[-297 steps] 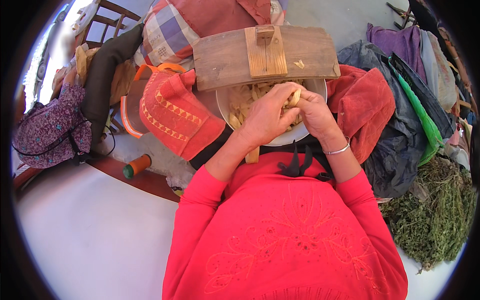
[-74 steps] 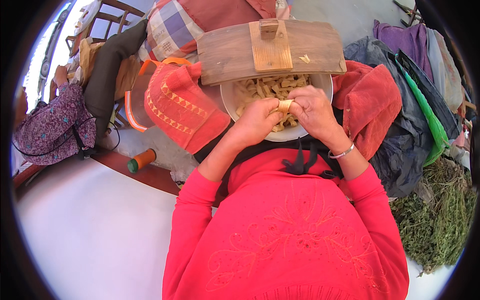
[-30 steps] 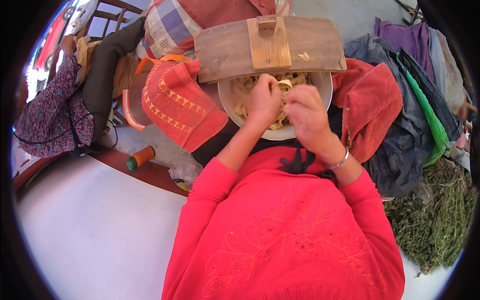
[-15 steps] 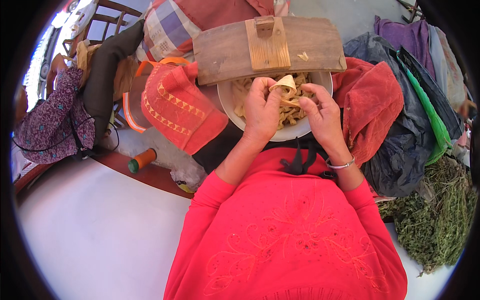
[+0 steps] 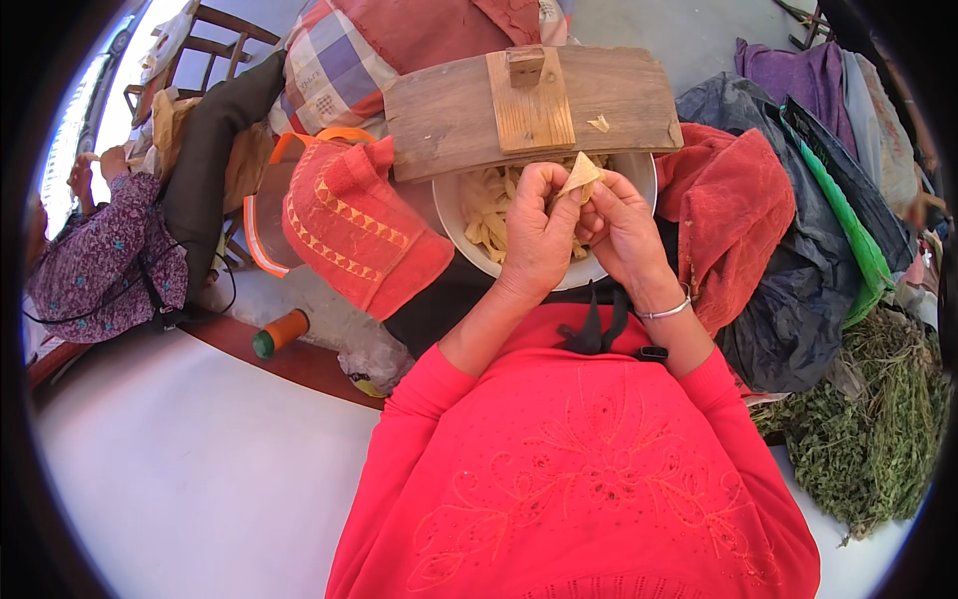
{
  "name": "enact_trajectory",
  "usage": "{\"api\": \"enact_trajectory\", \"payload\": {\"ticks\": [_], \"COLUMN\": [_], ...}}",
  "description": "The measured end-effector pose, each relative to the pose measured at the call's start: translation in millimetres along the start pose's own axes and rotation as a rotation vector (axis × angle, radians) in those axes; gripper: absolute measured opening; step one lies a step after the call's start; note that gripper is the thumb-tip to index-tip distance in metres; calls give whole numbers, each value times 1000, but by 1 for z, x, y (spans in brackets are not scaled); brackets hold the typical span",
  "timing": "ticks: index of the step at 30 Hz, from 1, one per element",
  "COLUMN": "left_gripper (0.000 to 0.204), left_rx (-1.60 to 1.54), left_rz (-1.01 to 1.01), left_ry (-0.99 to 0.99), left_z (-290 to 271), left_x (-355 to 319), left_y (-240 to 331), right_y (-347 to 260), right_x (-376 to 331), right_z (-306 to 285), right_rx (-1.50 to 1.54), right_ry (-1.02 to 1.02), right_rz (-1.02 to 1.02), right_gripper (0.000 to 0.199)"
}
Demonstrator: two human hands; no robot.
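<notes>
Bowl [image 5: 454, 215] unmoved | both hands [image 5: 584, 225] still pinching pale piece [image 5: 580, 177], seemingly raised slightly

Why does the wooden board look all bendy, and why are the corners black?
In the head view, the fisheye lens curves the straight wooden board and leaves a black rim around the round picture. Bright sunlight washes out the floor, while both hands over the bowl look sharp.
</notes>
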State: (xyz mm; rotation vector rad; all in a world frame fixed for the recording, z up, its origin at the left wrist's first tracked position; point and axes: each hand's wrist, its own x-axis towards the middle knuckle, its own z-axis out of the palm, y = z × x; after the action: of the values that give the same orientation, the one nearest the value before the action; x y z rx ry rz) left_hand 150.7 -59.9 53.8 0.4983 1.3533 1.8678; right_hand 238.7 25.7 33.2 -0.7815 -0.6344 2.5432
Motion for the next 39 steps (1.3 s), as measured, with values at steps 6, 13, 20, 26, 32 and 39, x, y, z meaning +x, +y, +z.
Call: {"api": "enact_trajectory", "payload": {"ticks": [6,13,20,26,32,39], "left_gripper": [5,7,5,10,12,10], "left_rx": [47,300,214,159,-230,127], "left_rz": [41,177,-45,-197,-478,283], "left_ry": [34,62,-24,-128,-221,-441], "left_z": [2,-9,-9,-21,-14,18], "left_x": [4,4,5,31,22,-27], "left_y": [-3,-13,12,44,46,148], "right_y": [7,-10,-23,-32,-37,-95], "right_x": [2,-17,-16,-18,-23,-85], "right_z": [-3,14,23,31,35,107], "right_rx": [161,-652,-1010,-764,-164,-597], "right_ry": [-20,28,28,-99,-296,-715], "right_rz": [81,-234,-429,-237,-1,-182], "right_gripper": [13,18,12,11,24,28]}}
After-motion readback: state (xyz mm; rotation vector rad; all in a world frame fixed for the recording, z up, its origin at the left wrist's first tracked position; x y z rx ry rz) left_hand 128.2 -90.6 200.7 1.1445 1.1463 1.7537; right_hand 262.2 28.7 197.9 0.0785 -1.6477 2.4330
